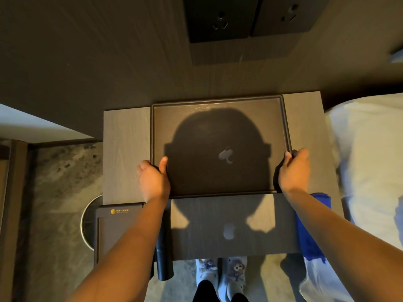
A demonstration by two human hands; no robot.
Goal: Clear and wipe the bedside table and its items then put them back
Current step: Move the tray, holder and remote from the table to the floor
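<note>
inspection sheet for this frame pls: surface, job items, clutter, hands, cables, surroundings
Surface: wooden bedside table, top mostly bare around the tray.
Job's things: dark tray, empty, flat on the table; blue cloth at the right front edge.
Clutter: dark folder with gold logo and black cylinder at the left front.
Hands: left hand grips the tray's left rim; right hand grips its right rim.
Cables: nothing seen.
Surroundings: wall sockets above; white bedding to the right; round bin on the floor to the left.
</note>
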